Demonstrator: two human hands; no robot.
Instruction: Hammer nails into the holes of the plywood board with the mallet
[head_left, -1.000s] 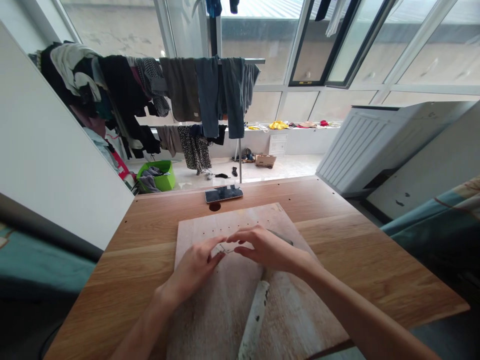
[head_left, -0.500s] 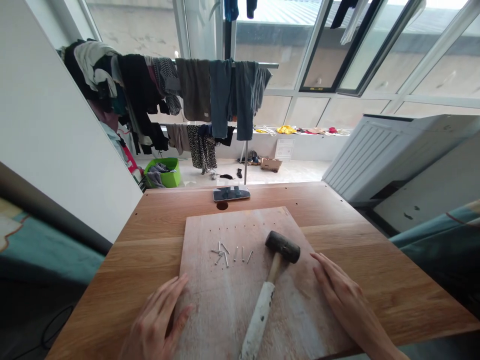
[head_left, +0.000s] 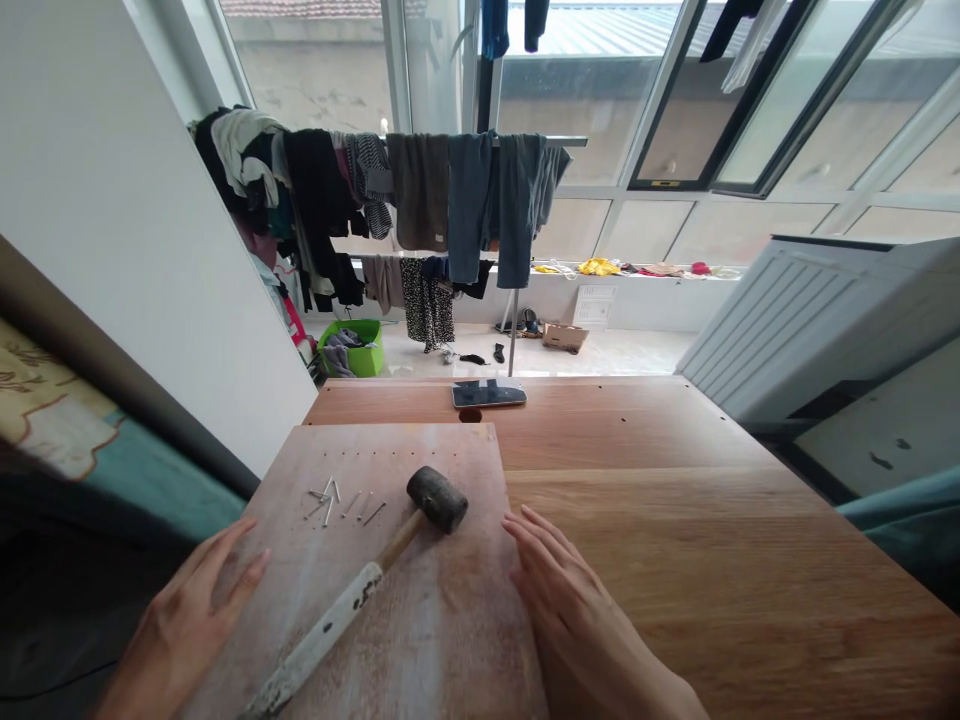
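Note:
A wooden board (head_left: 420, 620) lies on the wooden table, over its left part. On the board rests a mallet with a black head (head_left: 438, 499) and a white-coated handle (head_left: 322, 625), slanting down to the left. Several loose nails (head_left: 328, 502) lie left of the mallet head, below a row of small dark dots. My left hand (head_left: 196, 595) is at the board's left edge, its thumb over the surface and its fingers extended. Against the right edge, my right hand (head_left: 559, 575) has its fingers stretched out along the side. Neither hand touches the mallet.
Near the table's (head_left: 675, 560) far edge lies a phone (head_left: 489, 393) beside a round hole. A white cabinet panel (head_left: 165, 230) borders the left side, a white appliance (head_left: 780, 320) the right. Beyond are a clothes rack (head_left: 574, 141) and a green basket (head_left: 369, 358).
The board has shifted left across the table and turned slightly, carrying mallet and nails. Both hands have moved left along with it. The camera view has also shifted a little.

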